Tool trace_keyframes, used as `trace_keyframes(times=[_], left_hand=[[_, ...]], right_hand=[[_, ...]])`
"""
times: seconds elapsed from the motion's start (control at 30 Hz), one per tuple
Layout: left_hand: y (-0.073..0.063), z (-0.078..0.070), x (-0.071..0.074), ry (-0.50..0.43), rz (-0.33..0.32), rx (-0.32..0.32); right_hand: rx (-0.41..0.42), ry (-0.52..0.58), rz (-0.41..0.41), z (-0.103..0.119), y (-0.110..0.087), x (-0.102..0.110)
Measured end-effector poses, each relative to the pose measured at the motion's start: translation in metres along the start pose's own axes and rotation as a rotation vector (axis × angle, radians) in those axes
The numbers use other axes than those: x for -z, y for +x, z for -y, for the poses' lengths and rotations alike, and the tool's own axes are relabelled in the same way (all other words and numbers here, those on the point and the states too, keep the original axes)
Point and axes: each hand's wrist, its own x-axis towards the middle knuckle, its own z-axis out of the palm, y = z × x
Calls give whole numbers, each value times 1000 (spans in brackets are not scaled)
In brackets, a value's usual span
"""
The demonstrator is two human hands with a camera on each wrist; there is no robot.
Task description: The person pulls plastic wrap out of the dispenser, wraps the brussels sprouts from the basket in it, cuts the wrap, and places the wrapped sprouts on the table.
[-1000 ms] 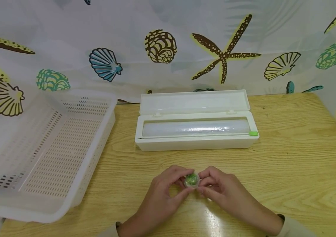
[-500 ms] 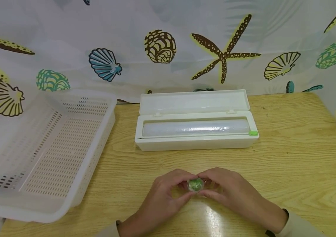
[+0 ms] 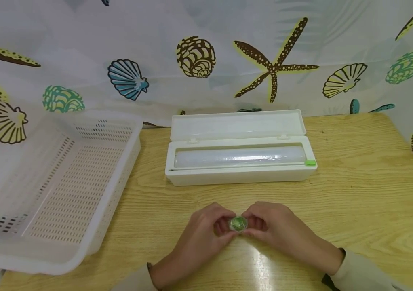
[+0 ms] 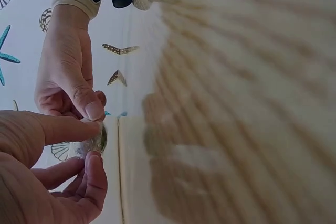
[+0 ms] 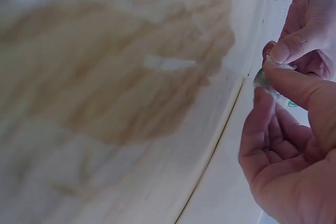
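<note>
A small round green thing (image 3: 238,224), covered in clear plastic film, is held between both hands low over the table; its exact kind is hidden by the film. My left hand (image 3: 204,228) pinches it from the left with thumb and forefinger. From the right, my right hand (image 3: 277,224) pinches its other side, thumb and forefinger meeting at the film. In the left wrist view the crinkled film wraps the green thing (image 4: 101,139) between the fingertips of both hands. Just beyond the hands lies a white cling film box (image 3: 241,178), lid raised, with a film roll (image 3: 239,157) inside.
To the left stands a large white perforated plastic basket (image 3: 113,182). A bright green tab (image 3: 310,162) sits at the right end of the box's front edge. Behind the wooden table (image 3: 366,173) hangs a cloth (image 3: 228,24) printed with shells and starfish.
Both hands shift slightly around the wrapped green thing, which goes a little right, then back. The right fingers, earlier beside it, now pinch the film at its edge. Box and basket stay put.
</note>
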Motion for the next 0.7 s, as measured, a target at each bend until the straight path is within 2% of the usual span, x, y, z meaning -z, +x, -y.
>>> trace_keyframes(times=[0.2,0.27,0.53,0.7], left_hand=[[3,4,-3,-3,63,52],[3,5,-4,10,77,49],[1,3,-6,114,119,30],[-4,-3,-1,278,198,38]], right_hand=[[-121,74,103,-1,1,-1],[-147,86,130,-2,1,-2],[-161,19,155,-2,-1,-4],[-116,-89,169,0,-5,-6]])
